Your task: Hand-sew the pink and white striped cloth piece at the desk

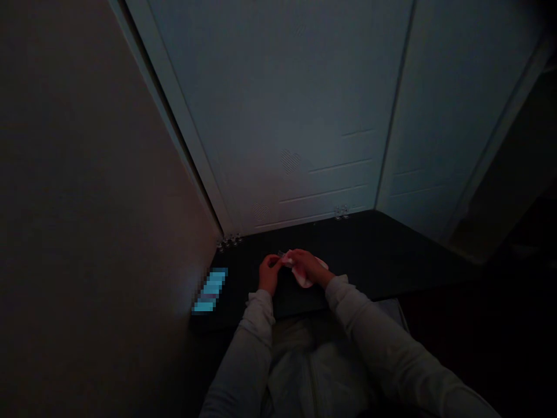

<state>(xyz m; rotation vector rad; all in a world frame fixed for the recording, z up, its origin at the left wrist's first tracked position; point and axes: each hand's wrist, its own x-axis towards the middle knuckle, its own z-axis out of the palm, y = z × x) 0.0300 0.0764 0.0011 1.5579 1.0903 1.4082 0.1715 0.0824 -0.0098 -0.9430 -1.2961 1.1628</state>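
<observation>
My left hand (270,274) is closed, its fingertips pinching a small clear object (281,254), glass-like, too dim and small to name surely. My right hand (310,266) meets it from the right, closed on a pale pinkish cloth (303,282). Part of the cloth hangs below and behind the right hand, and its upper end touches the clear object. Both hands are just above the black tabletop (361,255).
Several small clear pieces (228,240) stand at the table's back left corner. More clear pieces (342,212) are by the back edge. A lit phone (210,291), its screen blurred, lies at left. White panels (278,104) rise behind, and a wall (108,232) borders the left.
</observation>
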